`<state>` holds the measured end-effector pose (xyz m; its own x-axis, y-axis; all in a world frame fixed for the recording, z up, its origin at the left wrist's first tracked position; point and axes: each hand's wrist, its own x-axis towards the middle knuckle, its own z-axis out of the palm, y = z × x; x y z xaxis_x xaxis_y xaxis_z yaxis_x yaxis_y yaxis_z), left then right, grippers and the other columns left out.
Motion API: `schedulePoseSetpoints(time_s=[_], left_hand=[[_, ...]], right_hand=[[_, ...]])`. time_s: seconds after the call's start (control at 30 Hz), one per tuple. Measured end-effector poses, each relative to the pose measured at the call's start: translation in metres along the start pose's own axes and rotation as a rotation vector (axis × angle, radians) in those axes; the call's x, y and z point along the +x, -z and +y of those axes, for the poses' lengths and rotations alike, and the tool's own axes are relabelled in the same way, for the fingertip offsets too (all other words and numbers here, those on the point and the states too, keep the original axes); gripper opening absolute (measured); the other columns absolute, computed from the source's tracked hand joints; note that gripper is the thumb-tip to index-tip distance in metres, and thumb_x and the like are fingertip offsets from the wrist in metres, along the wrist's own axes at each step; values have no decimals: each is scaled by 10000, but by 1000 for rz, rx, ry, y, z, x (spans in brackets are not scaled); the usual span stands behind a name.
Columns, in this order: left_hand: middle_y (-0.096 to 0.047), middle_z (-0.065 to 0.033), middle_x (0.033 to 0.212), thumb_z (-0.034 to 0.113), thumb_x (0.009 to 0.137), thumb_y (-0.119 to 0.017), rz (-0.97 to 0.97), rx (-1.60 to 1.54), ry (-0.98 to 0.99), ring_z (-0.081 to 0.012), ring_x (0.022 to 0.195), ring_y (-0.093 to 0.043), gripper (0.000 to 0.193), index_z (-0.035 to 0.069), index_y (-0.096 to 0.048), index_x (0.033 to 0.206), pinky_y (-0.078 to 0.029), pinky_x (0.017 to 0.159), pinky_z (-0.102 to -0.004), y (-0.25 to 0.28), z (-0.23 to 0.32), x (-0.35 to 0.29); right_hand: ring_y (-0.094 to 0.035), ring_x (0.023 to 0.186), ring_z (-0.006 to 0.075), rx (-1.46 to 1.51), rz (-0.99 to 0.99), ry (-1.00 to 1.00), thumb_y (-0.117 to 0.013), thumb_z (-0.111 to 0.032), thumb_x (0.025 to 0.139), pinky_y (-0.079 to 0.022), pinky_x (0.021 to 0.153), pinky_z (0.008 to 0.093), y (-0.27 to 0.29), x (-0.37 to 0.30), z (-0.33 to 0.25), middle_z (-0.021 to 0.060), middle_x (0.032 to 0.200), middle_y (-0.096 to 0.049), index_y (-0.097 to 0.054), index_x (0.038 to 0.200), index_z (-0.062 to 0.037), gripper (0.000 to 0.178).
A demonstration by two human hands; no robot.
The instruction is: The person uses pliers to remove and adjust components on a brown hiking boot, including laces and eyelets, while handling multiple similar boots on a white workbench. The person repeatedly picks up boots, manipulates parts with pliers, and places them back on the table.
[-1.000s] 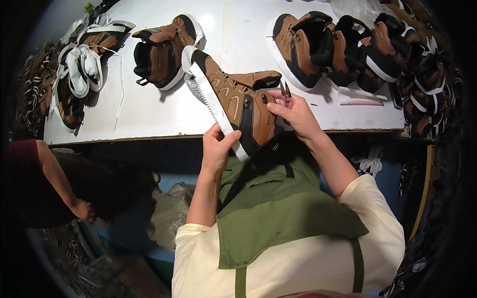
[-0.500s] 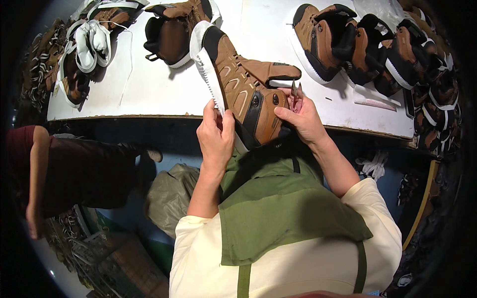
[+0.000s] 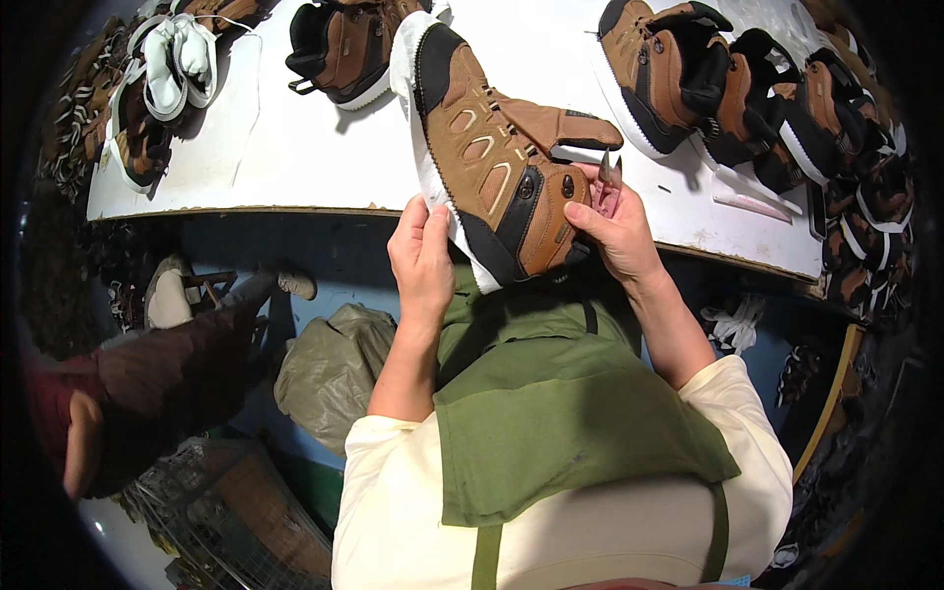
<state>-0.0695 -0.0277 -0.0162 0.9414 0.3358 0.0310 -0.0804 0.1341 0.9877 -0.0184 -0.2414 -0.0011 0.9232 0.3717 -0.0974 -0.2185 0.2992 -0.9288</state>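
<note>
A brown and black hiking boot (image 3: 480,147) is held over the near edge of the table, its toe pointing away and its side panel facing up. Along its left side runs a white sole (image 3: 421,128). My left hand (image 3: 421,258) pinches the sole edge near the heel between thumb and fingers. At the ankle, the thumb of my right hand (image 3: 621,236) presses on the collar, with the other fingers partly hidden behind it. Small pointed metal snips (image 3: 610,179) stick up from that same hand, tips apart.
Several similar boots (image 3: 659,79) stand at the right of the white table (image 3: 305,177). Another boot (image 3: 339,54) is at the back, and white shoe parts (image 3: 179,64) lie at the left. A person (image 3: 147,393) is at the lower left beside a wire cart (image 3: 236,501).
The boot has rolled and shifted slightly right, so more of its side faces up and less of the sole shows. The person at the left has moved nearer the lower edge.
</note>
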Motion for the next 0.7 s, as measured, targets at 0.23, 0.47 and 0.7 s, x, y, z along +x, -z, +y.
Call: schedulePoseSetpoints(time_s=[0.23,0.47,0.7], left_hand=[[-632,-79,1077,54,942,-469,-91,-335,82,-103,924,-590,272,-63,-539,1177,-447,818,-232,11,-12,2],[-613,-118,1162,60,951,-438,-133,-491,109,-161,1062,-585,317,-66,-493,1236,-432,932,-290,12,-12,2],[-603,-120,1201,67,955,-438,-182,-614,131,-177,1114,-572,325,-54,-483,1253,-423,964,-300,5,-1,2]], right_hand=[[-595,988,119,-40,21,-4,-692,-97,854,-468,906,269,-1,-1,-3,72,1098,-626,-505,1234,51,449],[-600,994,126,-23,-10,-1,-673,-93,866,-470,918,276,0,0,-4,78,1106,-626,-500,1240,54,438],[-594,1008,126,20,20,-15,-653,-83,876,-468,921,279,-2,2,-2,79,1118,-622,-494,1248,54,427]])
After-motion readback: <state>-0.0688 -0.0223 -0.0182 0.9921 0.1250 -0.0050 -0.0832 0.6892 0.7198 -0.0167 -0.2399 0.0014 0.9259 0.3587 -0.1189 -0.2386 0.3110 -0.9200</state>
